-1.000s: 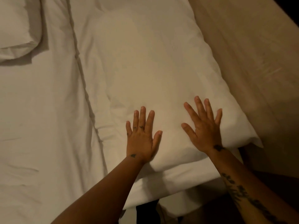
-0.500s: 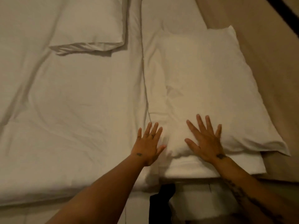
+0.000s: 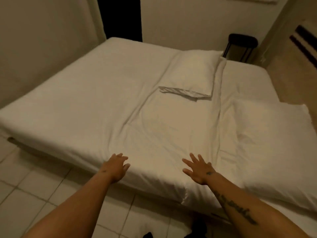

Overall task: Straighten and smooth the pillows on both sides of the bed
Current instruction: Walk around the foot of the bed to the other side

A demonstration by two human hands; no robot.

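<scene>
**Between pillows: hands free, far pillow waiting**

Low in the frame, our left hand (image 3: 115,169) and right hand (image 3: 199,170) sit spread and empty over the near edge of the bed (image 3: 77,103), fingers splayed, grasping nothing; whether the palms touch the cover we cannot tell. At the right edge of the frame lies the near pillow (image 3: 274,143), flat and fairly even, apart from both hands. Right of centre, higher up, the far pillow (image 3: 192,73) lies askew, its open end crumpled into a ridge. We judge the near pillow is done and the far one is next. That calls for leaning across, taking its corners, squaring it, then sweeping both palms outward to flatten the crumpled end.
</scene>
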